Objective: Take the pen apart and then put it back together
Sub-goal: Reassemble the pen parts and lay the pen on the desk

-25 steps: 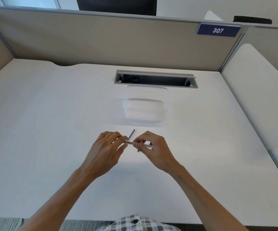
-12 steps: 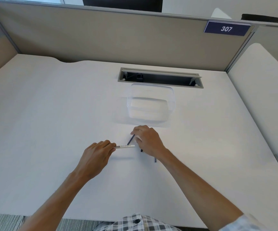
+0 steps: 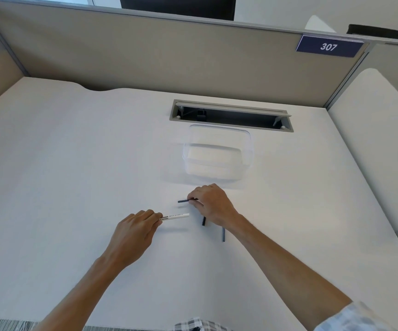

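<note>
Lying apart on the desk (image 3: 73, 163), the pen seems dismantled, reassembly pending: the left hand (image 3: 134, 231) is pinching the white barrel (image 3: 175, 216) while the right hand (image 3: 213, 206), just beyond it, is gripping a dark inner piece (image 3: 183, 201).

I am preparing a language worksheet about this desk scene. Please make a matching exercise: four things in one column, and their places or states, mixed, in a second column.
1. white pen barrel
2. thin dark piece
3. clear plastic box
4. sign 307

A. on the partition
B. held by the left hand
C. beyond both hands, by the cable slot
D. pinched by the right hand

Pairs: 1-B, 2-D, 3-C, 4-A
</note>
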Demonstrator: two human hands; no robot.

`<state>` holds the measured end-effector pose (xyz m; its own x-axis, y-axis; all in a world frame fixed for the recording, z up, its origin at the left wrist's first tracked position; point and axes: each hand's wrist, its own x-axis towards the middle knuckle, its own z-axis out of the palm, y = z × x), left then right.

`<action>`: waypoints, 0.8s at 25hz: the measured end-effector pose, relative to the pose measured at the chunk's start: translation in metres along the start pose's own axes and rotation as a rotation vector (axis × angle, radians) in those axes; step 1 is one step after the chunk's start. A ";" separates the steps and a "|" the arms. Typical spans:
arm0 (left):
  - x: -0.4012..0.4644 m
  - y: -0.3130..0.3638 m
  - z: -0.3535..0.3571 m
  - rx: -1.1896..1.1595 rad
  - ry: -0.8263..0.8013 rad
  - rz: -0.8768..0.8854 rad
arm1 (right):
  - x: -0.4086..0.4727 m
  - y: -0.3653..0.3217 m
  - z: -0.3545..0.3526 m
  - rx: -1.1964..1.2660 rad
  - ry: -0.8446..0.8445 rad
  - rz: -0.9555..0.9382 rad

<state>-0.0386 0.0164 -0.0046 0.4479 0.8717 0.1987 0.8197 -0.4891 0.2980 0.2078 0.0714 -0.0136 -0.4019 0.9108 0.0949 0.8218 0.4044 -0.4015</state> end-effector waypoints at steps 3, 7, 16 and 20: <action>0.008 -0.001 -0.003 0.008 0.005 0.004 | 0.007 0.003 -0.020 0.037 0.158 0.032; 0.022 -0.001 -0.009 0.014 0.024 0.016 | 0.031 0.017 -0.061 0.000 0.383 0.121; 0.047 -0.001 -0.016 0.004 0.055 0.043 | 0.072 0.053 -0.094 0.014 0.267 0.358; 0.049 0.000 -0.016 -0.003 0.056 0.039 | 0.068 0.056 -0.093 0.040 0.308 0.358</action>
<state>-0.0222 0.0582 0.0207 0.4592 0.8488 0.2619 0.8005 -0.5232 0.2921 0.2639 0.1640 0.0549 0.0478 0.9770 0.2077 0.8682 0.0622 -0.4923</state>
